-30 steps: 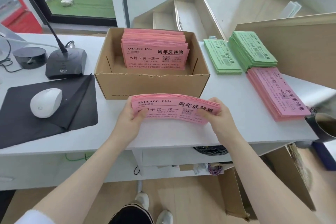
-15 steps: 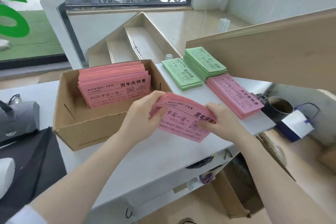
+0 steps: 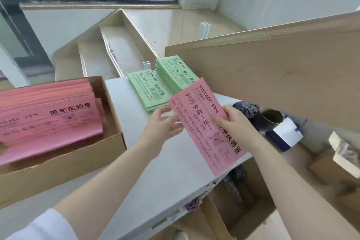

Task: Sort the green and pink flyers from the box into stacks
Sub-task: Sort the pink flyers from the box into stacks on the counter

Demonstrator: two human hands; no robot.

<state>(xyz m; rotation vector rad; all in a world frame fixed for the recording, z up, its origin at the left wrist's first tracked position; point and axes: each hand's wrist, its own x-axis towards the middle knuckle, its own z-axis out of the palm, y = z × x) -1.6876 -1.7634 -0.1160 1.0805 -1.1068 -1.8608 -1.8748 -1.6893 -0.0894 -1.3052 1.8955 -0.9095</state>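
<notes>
At the far left, the cardboard box point(image 3: 109, 142) sits on the white bench point(image 3: 165, 165), with a thick batch of pink flyers point(image 3: 48, 117) leaning inside it, printed faces toward me. To the right of the box, at the far edge of the bench, lie two green stacks: the lower green stack point(image 3: 147, 91) and, just beside it on the right, the taller green stack point(image 3: 175, 72).

My left hand point(image 3: 161, 124) hovers over the bench near the lower green stack, fingers spread and loose, their tips at the left edge of the pink bundle point(image 3: 206, 124); I cannot tell whether they touch it. My right hand point(image 3: 231, 122) grips that pink bundle, thumb on the printed face and fingers curled beneath. The bundle runs lengthwise away from me, its far end overlapping the near corner of the taller green stack, its near end past the right edge of the bench.

Farther right, below the bench, stand a dark round bin point(image 3: 270, 121) and a blue-and-white paper bag point(image 3: 286, 132). A wooden panel point(image 3: 272, 76) rises behind them.
</notes>
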